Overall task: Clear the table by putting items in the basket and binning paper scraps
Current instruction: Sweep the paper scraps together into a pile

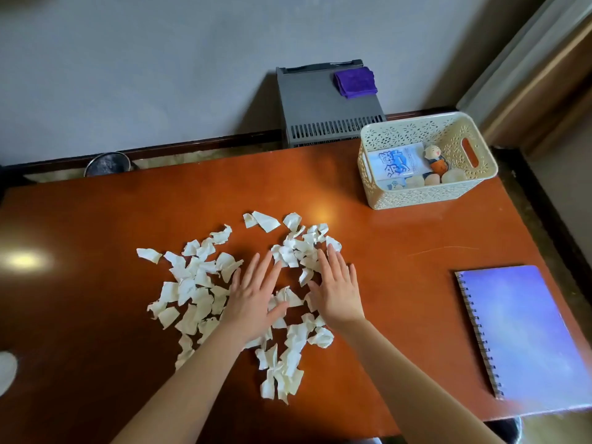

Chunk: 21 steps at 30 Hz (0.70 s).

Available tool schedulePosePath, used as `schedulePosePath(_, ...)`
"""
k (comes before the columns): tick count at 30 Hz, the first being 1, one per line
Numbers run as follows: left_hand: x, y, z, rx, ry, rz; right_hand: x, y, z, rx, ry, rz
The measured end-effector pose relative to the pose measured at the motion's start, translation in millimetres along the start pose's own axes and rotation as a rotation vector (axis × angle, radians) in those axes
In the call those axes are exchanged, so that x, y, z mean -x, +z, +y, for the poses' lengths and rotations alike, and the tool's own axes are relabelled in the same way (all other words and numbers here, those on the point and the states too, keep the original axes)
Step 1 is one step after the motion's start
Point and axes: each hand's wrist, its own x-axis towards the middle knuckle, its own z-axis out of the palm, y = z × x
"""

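Dozens of paper scraps [198, 283], where do they lie?

— Torn, crumpled and white, strewn across the middle of a glossy orange-brown bench [96, 219] below a plain grey wall.

— And the hands?

— The left hand [253, 302] and right hand [336, 293] lie palm-down on the scraps, side by side. The fingers are straight, slightly spread, pinching nothing.

— The basket [426, 190]?

— Cream perforated plastic, at the far right corner, well apart from the scraps. It holds a printed packet [397, 163] and a small figurine [435, 160].

— The edges?

— A blue spiral-bound notebook [519, 325] lies by the right edge, and open wood runs left of the scraps. Beyond the far edge, a grey slotted case [320, 107] carries a purple cloth [355, 81].
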Motion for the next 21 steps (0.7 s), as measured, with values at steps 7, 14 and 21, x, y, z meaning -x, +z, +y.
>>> schedulePosePath(7, 36, 10, -18, 0.059, -0.028, 0.099, 19, -11, -15, 0.072, -0.055, 0.021)
schedulePosePath(14, 74, 37, -41, 0.086, 0.04, 0.226, 97, 29, -45, 0.084, -0.1, 0.03)
schedulePosePath(21, 113, 60, -70, 0.057, 0.007, 0.357, 119, 69, -75, 0.232, -0.162, 0.014)
